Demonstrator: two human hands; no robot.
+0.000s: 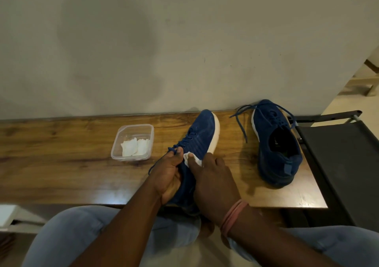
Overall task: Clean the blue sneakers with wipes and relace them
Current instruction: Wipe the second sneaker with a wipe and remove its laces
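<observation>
Bare forearms, banded right wrist, pale jeans

Both arms are bare to the bottom edge of view, with no sleeves showing. The right wrist wears several thin pinkish-red bands (233, 215) stacked together. The legs are in light blue, faded denim jeans (67, 231), softly creased at the knees.

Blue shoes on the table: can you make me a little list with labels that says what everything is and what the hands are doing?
held shoe: blue knit sneaker with white sole, tipped on its side
left hand: grips the sneaker, pinching its lace
right hand: presses a white wipe on the sneaker
other shoe: blue sneaker lying at the right, laces loose
box: clear plastic container with folded white wipes
surface: brown wooden table
</observation>
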